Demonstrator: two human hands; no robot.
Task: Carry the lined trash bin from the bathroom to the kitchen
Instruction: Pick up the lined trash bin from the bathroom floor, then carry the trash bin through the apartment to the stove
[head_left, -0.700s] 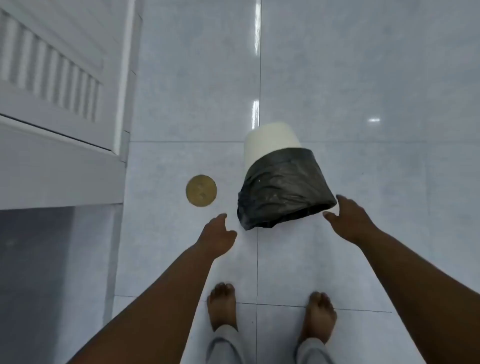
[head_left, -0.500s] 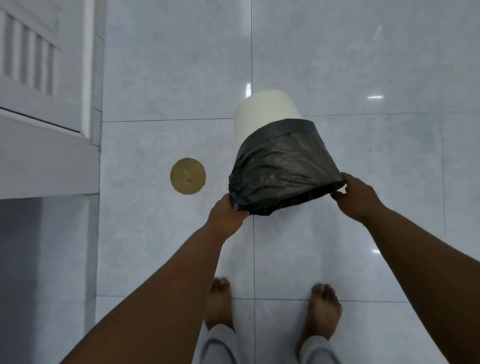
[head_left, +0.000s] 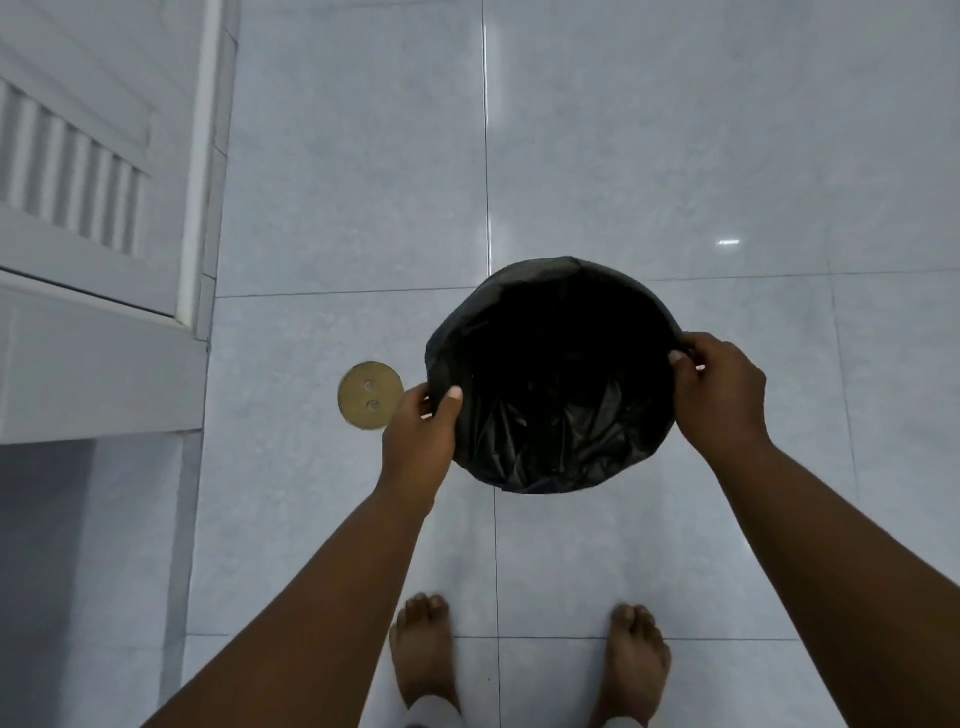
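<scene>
The trash bin (head_left: 550, 379) is lined with a black plastic bag and I look straight down into its dark, crumpled inside. Its white body is hidden beneath the bag's rim. My left hand (head_left: 423, 426) grips the bin's left rim, thumb over the edge. My right hand (head_left: 719, 397) grips the right rim the same way. The bin hangs between both hands above the pale tiled floor, in front of my bare feet.
A round brass floor drain cover (head_left: 370, 395) lies on the tiles just left of the bin. A white louvred door and its frame (head_left: 197, 208) stand at the left, with a step edge (head_left: 104, 364) below. Grey tiles (head_left: 675, 156) stretch ahead.
My hands reached the bin's rim and closed on it. The bin then came up toward me and levelled, so its opening now faces the camera instead of its side.
</scene>
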